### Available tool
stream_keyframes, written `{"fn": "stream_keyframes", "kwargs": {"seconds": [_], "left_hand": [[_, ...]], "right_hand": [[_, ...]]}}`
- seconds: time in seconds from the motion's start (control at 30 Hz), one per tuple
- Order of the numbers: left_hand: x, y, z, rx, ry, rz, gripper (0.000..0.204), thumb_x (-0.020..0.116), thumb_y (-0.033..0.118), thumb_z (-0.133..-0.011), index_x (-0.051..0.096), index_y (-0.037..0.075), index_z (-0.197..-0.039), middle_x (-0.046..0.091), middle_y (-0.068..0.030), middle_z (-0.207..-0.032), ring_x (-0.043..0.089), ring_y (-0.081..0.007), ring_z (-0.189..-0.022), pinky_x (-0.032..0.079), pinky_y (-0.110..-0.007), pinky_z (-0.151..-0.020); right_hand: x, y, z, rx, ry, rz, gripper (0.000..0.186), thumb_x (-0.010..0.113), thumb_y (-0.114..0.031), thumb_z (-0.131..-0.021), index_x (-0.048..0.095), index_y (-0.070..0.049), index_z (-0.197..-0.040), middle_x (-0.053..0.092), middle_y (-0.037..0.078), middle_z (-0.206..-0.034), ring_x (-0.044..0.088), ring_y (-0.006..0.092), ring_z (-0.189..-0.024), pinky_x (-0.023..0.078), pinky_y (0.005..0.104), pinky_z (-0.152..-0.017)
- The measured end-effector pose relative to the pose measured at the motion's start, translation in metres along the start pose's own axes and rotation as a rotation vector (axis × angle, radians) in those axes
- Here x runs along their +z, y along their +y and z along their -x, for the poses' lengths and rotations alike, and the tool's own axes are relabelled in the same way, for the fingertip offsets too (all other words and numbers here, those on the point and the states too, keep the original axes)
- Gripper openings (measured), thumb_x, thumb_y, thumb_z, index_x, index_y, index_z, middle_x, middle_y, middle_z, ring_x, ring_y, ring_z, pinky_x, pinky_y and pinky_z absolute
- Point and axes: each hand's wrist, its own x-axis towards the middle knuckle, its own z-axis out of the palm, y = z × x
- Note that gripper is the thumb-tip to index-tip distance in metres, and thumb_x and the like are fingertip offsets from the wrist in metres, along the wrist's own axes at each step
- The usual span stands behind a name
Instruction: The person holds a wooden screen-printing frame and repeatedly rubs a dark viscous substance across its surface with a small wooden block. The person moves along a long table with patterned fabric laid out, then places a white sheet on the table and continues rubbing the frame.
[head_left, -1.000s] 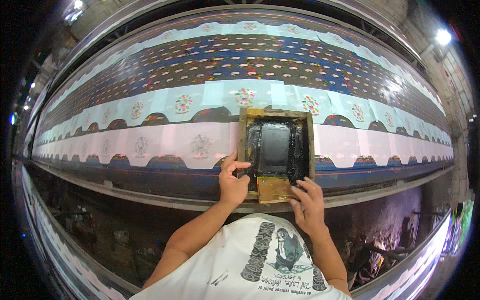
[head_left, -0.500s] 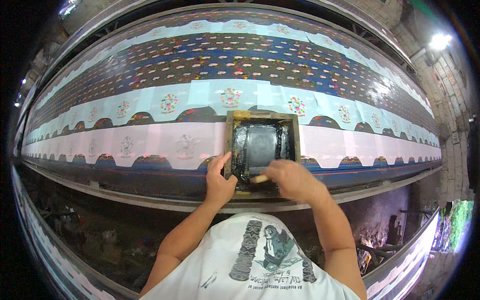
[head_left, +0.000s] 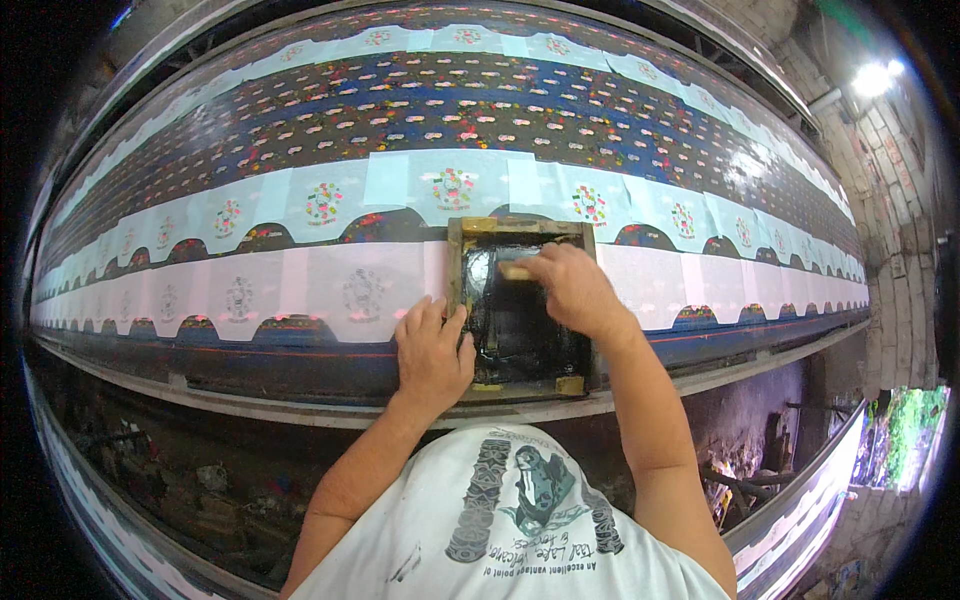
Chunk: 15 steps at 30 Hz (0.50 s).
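A rectangular wooden printing frame (head_left: 520, 228) with a black inner surface lies flat near the middle of the near edge of the long dark tabletop (head_left: 250, 360), its near side close to that edge. The right hand (head_left: 575, 290) reaches inside, its fingers closed around a pale tan, narrow block (head_left: 515, 271) near the frame's far side; the block's lower part is hard to make out. The left hand (head_left: 432, 350) is beside the frame's left side, palm down, fingers slightly spread and holding nothing, with fingertips against or just beside the rim; which of the two cannot be told. The frame overlaps a row of pale pink cloth pieces (head_left: 362, 290) running along the tabletop's near edge, several left of it bearing a grey design. Just beyond, toward the far edge, runs a row of pale blue cloth pieces (head_left: 452, 190) with multicoloured ring-shaped designs.
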Motion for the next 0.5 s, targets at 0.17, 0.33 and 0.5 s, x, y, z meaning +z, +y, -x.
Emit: {"fn": "stream_keyframes", "kwargs": {"seconds": [0.17, 0.33, 0.5], "left_hand": [[0.001, -0.003, 0.000, 0.029, 0.019, 0.002, 0.051, 0.077, 0.016, -0.092, 0.071, 0.000, -0.140, 0.060, -0.0261, -0.147, 0.051, -0.0473, -0.145, 0.037, -0.062, -0.119], [0.009, -0.008, 0.006, 0.059, 0.053, 0.024, 0.053, 0.077, 0.016, -0.091, 0.072, 0.000, -0.141, 0.059, -0.0257, -0.149, 0.052, -0.0462, -0.142, 0.038, -0.061, -0.118], [0.020, -0.016, 0.012, -0.008, 0.076, 0.274, 0.063, 0.081, 0.002, -0.085, 0.068, 0.004, -0.147, 0.057, -0.0283, -0.153, 0.054, -0.0488, -0.140, 0.039, -0.060, -0.120]], "right_hand": [[0.010, -0.047, 0.048, -0.031, 0.035, 0.022, 0.047, 0.072, 0.001, -0.082, 0.078, -0.008, -0.128, 0.073, 0.013, -0.112, 0.069, 0.0365, -0.105, 0.056, 0.0496, -0.096], [0.012, -0.082, 0.087, -0.009, 0.004, 0.034, 0.047, 0.074, -0.003, -0.083, 0.077, -0.006, -0.130, 0.073, 0.012, -0.115, 0.069, 0.0338, -0.103, 0.055, 0.0466, -0.095], [0.017, -0.098, 0.112, 0.059, -0.051, -0.018, 0.049, 0.077, -0.007, -0.084, 0.076, -0.007, -0.133, 0.073, 0.013, -0.125, 0.068, 0.0343, -0.116, 0.054, 0.0478, -0.100]]}}
